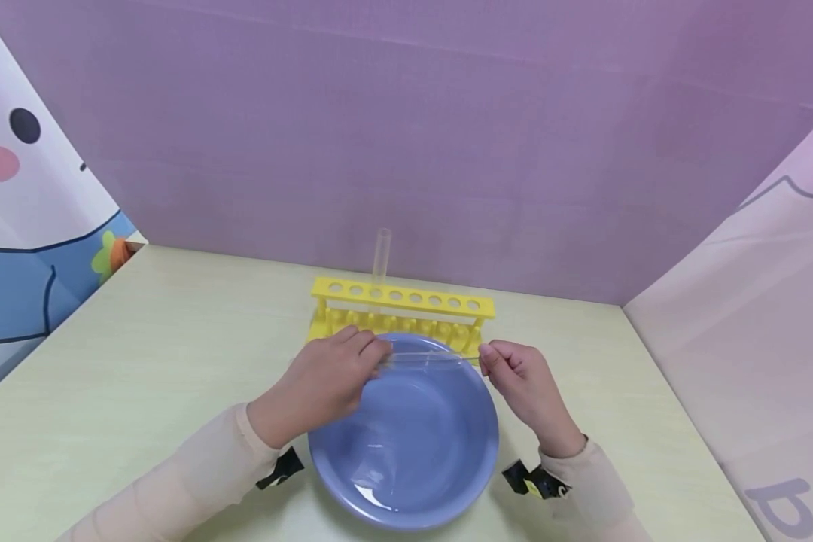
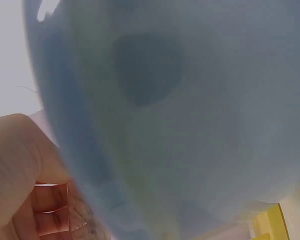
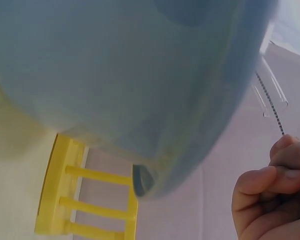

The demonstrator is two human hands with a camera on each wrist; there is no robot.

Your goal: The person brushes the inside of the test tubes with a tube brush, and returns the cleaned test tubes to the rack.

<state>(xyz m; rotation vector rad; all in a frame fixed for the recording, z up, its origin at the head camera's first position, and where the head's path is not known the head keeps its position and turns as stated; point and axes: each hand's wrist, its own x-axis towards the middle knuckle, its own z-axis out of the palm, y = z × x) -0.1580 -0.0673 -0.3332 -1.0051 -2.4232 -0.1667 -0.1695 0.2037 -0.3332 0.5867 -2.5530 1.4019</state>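
Above the far rim of a blue basin (image 1: 413,421), my left hand (image 1: 332,376) grips a clear glass test tube (image 1: 423,357), which lies roughly level with its mouth to the right. My right hand (image 1: 525,384) pinches a thin twisted wire (image 3: 270,97) that runs into the tube's mouth. It looks like the stem of a test tube brush; any bristles are hidden. In the left wrist view the curled fingers (image 2: 52,212) show beside the basin's side, which covers most of that picture.
Just behind the basin stands a yellow test tube rack (image 1: 406,297) with a row of holes. Another clear test tube (image 1: 382,252) stands upright in it. A purple cloth backdrop (image 1: 406,135) rises at the table's back edge.
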